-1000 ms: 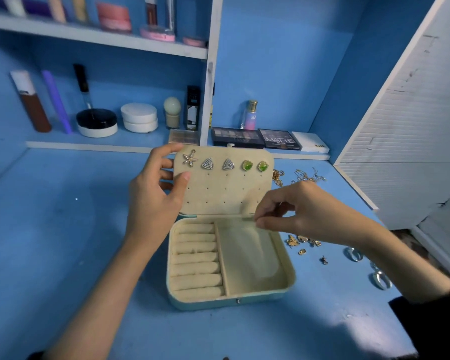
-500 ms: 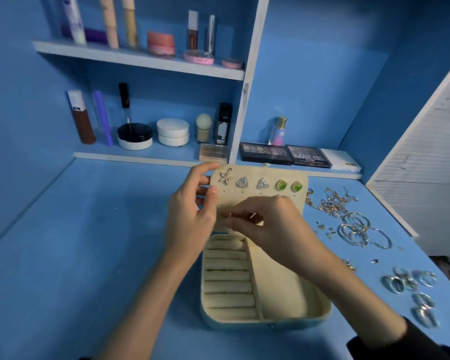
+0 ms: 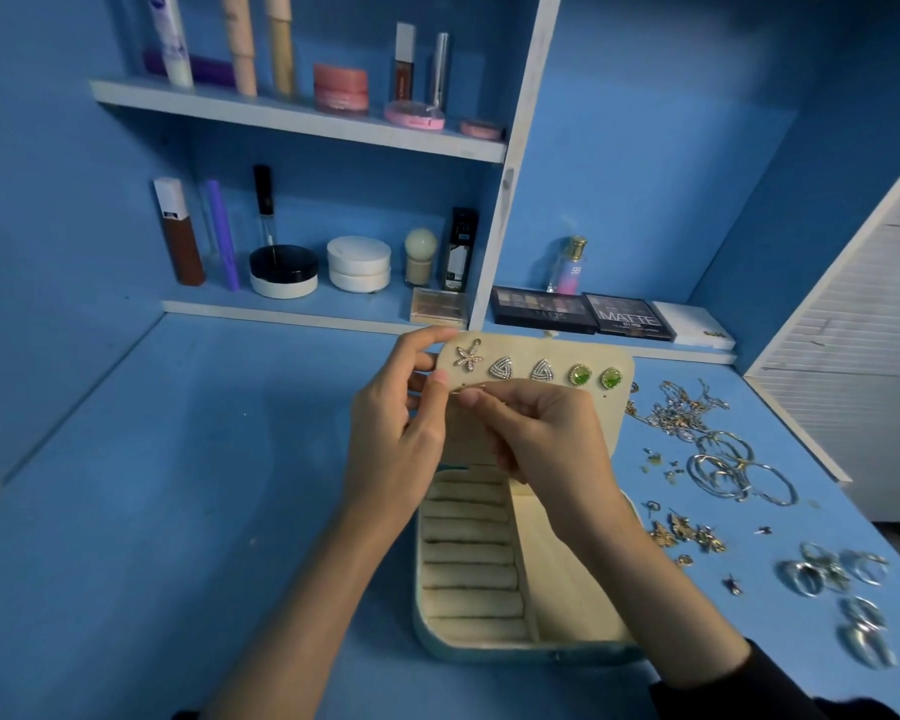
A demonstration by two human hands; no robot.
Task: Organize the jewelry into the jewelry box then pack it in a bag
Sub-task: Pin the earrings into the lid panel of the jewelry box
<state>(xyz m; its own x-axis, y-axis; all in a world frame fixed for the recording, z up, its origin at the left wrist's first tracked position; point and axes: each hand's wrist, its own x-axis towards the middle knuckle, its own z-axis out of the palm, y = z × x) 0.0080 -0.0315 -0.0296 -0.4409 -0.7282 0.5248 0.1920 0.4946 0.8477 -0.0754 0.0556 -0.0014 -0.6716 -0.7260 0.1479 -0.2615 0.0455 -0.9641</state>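
Standing open on the blue table [image 3: 178, 511], the jewelry box [image 3: 489, 651] has loose jewelry [image 3: 718, 459] lying to its right. Its lid [image 3: 611, 413] is upright, with five studs [image 3: 544, 370] along the top row. The left hand [image 3: 396, 433] grips the lid's left edge. The right hand [image 3: 546, 439] pinches a small gold earring [image 3: 468, 389] against the lid, just beside the left thumb.

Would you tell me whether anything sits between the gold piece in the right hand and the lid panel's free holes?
Nothing visible does. The right hand pinches the gold piece right at the lid panel, below the top row of studs; the left hand grips the panel's edge beside it.
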